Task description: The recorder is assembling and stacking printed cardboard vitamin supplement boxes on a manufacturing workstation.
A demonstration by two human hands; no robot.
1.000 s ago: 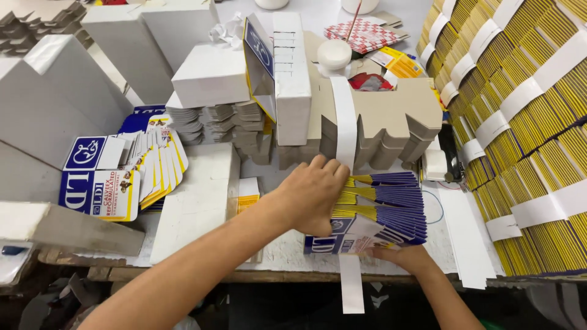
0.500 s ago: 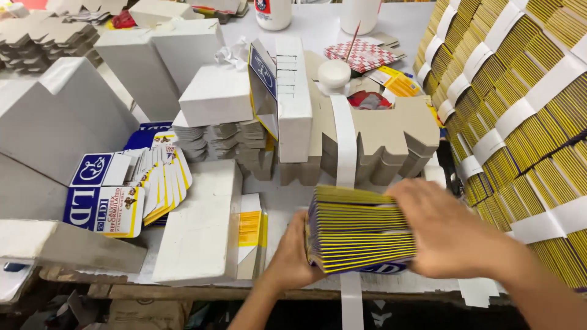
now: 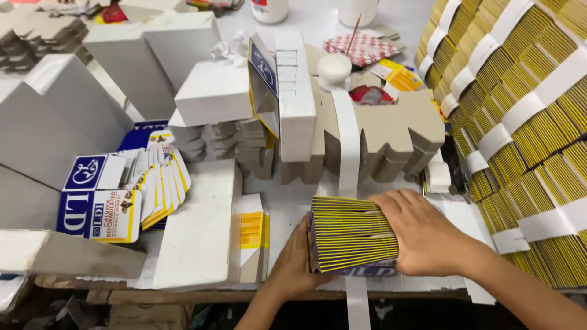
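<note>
Folded cartons (image 3: pixel 351 235) sit in one squeezed stack on the bench (image 3: pixel 287 201), on top of a white paper strip (image 3: pixel 347 153) that runs under them (its middle is hidden). The left hand (image 3: pixel 296 263) presses the stack's left end, its fingers tucked out of sight behind the stack. The right hand (image 3: pixel 425 232) lies flat and open against the right end, fingers spread over the top. Banded bundles (image 3: pixel 520 116) on the right are cut off by the edge.
</note>
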